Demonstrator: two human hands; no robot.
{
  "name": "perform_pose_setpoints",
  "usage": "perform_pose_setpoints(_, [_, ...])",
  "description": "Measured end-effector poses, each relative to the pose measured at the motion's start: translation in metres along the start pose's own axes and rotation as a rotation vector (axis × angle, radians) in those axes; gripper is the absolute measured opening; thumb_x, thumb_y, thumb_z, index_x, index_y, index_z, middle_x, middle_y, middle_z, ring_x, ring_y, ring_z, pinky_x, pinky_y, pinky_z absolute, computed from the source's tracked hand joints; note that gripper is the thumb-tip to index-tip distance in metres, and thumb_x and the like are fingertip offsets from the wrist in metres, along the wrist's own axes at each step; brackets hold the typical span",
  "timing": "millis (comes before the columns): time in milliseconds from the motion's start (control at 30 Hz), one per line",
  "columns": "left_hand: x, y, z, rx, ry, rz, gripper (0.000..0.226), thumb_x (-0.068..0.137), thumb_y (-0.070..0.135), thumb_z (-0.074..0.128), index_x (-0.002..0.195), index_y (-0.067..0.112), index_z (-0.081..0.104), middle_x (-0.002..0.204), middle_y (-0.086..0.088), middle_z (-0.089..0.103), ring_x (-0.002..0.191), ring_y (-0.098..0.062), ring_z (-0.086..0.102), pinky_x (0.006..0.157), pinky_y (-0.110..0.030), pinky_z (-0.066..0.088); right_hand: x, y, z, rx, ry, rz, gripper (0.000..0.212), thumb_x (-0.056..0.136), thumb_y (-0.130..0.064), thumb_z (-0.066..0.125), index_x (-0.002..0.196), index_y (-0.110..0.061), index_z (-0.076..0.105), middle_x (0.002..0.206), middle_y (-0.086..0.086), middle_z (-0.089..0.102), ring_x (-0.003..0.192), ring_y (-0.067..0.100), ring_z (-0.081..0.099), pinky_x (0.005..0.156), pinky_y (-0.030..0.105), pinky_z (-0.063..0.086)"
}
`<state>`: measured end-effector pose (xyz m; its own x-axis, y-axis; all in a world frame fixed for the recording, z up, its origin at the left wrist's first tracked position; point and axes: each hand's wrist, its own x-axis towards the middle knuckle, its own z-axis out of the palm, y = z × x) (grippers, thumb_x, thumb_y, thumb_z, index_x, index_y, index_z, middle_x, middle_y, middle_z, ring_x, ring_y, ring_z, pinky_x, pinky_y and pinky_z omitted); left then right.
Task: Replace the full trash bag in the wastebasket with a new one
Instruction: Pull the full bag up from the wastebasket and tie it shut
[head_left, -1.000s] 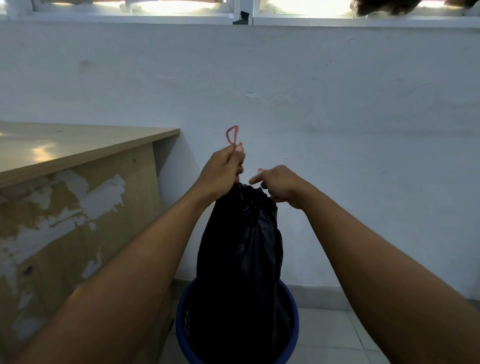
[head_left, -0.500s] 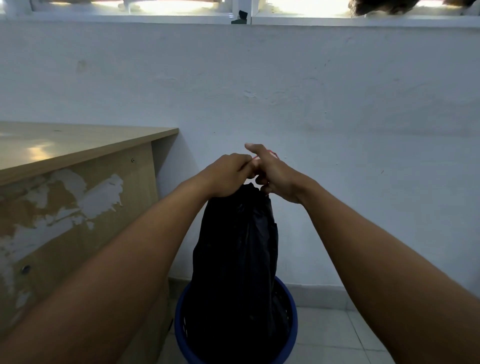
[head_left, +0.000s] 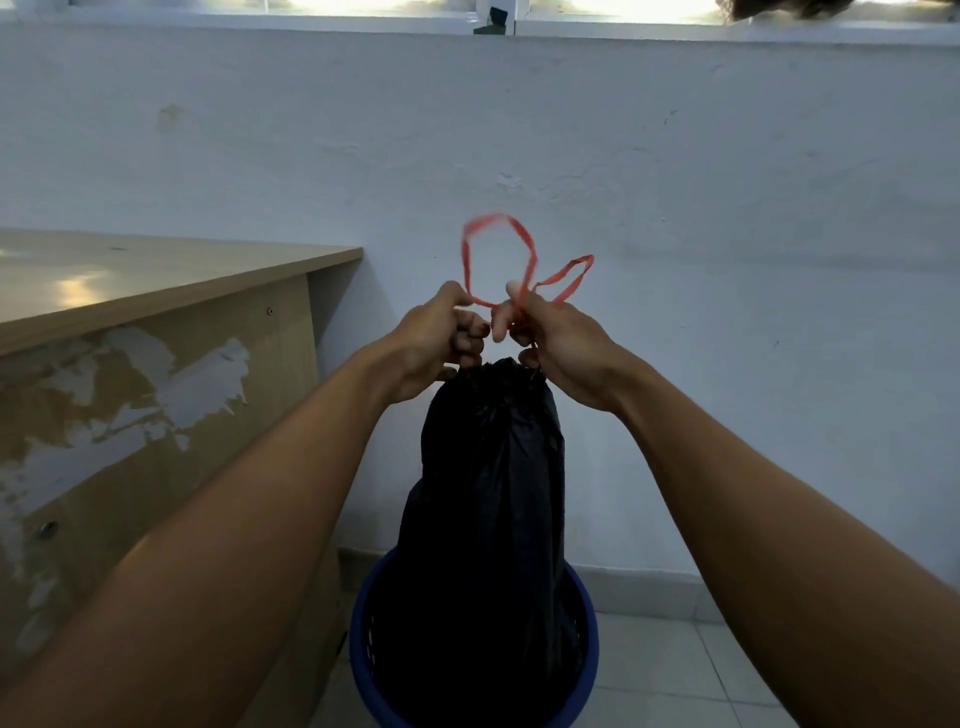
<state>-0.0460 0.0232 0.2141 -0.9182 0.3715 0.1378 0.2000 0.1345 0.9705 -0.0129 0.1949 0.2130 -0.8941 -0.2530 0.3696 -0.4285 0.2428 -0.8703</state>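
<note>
A full black trash bag (head_left: 488, 509) stands stretched upward out of a round blue wastebasket (head_left: 584, 670) on the floor. Its mouth is gathered shut at the top. Two loops of red drawstring (head_left: 527, 260) rise above the bag's neck. My left hand (head_left: 434, 343) pinches one strand at the left of the neck. My right hand (head_left: 558, 348) grips the other strands just right of it. Both hands hover directly over the bag's top, almost touching each other.
A wooden desk (head_left: 156, 332) with peeling side veneer stands close on the left, right beside the basket. A white wall (head_left: 675, 208) runs straight behind, with a window ledge at the top. Pale floor tiles (head_left: 675, 675) spread to the right of the basket.
The red drawstring loops, hidden between my hands half a second ago, now stand up above them. My hands have drawn slightly apart at the bag's neck.
</note>
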Motion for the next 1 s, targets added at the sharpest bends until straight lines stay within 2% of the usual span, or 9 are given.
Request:
perform_pose_setpoints(67, [-0.003,0.002,0.002,0.018,-0.050,-0.009,0.055,0.092,0.064,0.037,0.059,0.022,0.051,0.060,0.004,0.035,0.059,-0.017,0.042,0.069,-0.033,0.033,-0.004,0.001,0.000,-0.188,0.027,-0.046,0.056,0.108,-0.050,0.033,0.083,-0.019,0.072,0.089,0.005,0.061,0.073,0.006,0.044,0.074,0.024,0.037])
perform_pose_setpoints(167, [-0.008,-0.001,0.004,0.090,-0.091,0.037,0.056,0.086,0.073,0.049,0.061,0.026,0.065,0.065,0.005,0.033,0.062,-0.014,0.038,0.068,-0.026,0.039,-0.004,0.006,-0.002,-0.245,0.092,-0.149,0.044,0.111,-0.036,0.033,0.094,-0.013,0.066,0.074,-0.028,0.064,0.070,-0.013,0.055,0.069,0.007,0.039])
perform_pose_setpoints(300, [-0.006,-0.011,0.000,0.269,-0.081,0.126,0.037,0.086,0.048,0.070,0.087,0.015,0.053,0.072,-0.006,0.045,0.067,-0.018,0.044,0.073,-0.035,0.042,0.001,0.019,0.005,-0.281,0.202,-0.201,0.041,0.112,-0.032,0.031,0.096,-0.009,0.061,0.089,-0.008,0.066,0.074,-0.010,0.056,0.069,0.007,0.040])
perform_pose_setpoints(400, [-0.005,-0.014,0.001,0.330,-0.078,0.135,0.027,0.095,0.029,0.064,0.081,0.012,0.048,0.063,-0.001,0.043,0.057,-0.012,0.041,0.066,-0.032,0.039,0.005,0.027,0.009,-0.233,0.276,-0.201,0.037,0.112,-0.032,0.030,0.104,-0.010,0.059,0.102,0.010,0.069,0.077,-0.009,0.057,0.069,0.007,0.042])
perform_pose_setpoints(500, [-0.006,-0.013,0.002,0.370,-0.075,0.130,0.025,0.097,0.027,0.060,0.082,0.012,0.048,0.062,0.000,0.044,0.055,-0.011,0.042,0.064,-0.029,0.040,0.005,0.029,0.011,-0.172,0.292,-0.197,0.038,0.112,-0.035,0.030,0.128,-0.017,0.060,0.099,0.006,0.068,0.079,-0.008,0.059,0.069,0.012,0.042])
perform_pose_setpoints(600, [-0.006,-0.012,0.001,0.341,-0.073,0.122,0.029,0.095,0.016,0.062,0.072,0.015,0.044,0.060,0.001,0.043,0.055,-0.011,0.042,0.066,-0.033,0.039,0.000,0.025,0.011,-0.115,0.253,-0.126,0.046,0.111,-0.041,0.030,0.107,-0.019,0.071,0.081,-0.017,0.064,0.066,-0.003,0.053,0.066,0.016,0.038])
perform_pose_setpoints(700, [-0.009,-0.009,0.001,0.276,-0.097,0.094,0.029,0.081,0.013,0.062,0.065,0.021,0.039,0.058,0.004,0.040,0.056,-0.012,0.038,0.068,-0.035,0.035,-0.002,0.025,0.009,-0.104,0.235,-0.111,0.048,0.110,-0.047,0.030,0.087,-0.020,0.063,0.070,-0.022,0.057,0.071,0.005,0.045,0.069,0.023,0.037])
perform_pose_setpoints(867, [-0.007,-0.005,-0.001,0.017,-0.131,0.047,0.034,0.077,0.051,0.058,0.067,0.025,0.037,0.067,0.004,0.027,0.060,-0.015,0.026,0.064,-0.035,0.021,-0.001,0.032,0.005,-0.249,0.199,-0.211,0.040,0.112,-0.035,0.033,0.090,-0.016,0.062,0.071,-0.029,0.061,0.070,-0.006,0.051,0.066,0.011,0.040])
perform_pose_setpoints(1000, [-0.002,-0.010,-0.002,0.129,-0.065,0.100,0.041,0.076,0.053,0.072,0.080,0.013,0.062,0.067,0.007,0.035,0.057,-0.012,0.031,0.062,-0.031,0.025,-0.002,0.041,0.000,-0.264,0.242,-0.408,0.032,0.106,-0.028,0.051,0.095,-0.009,0.075,0.070,-0.021,0.063,0.065,0.002,0.054,0.066,0.015,0.042])
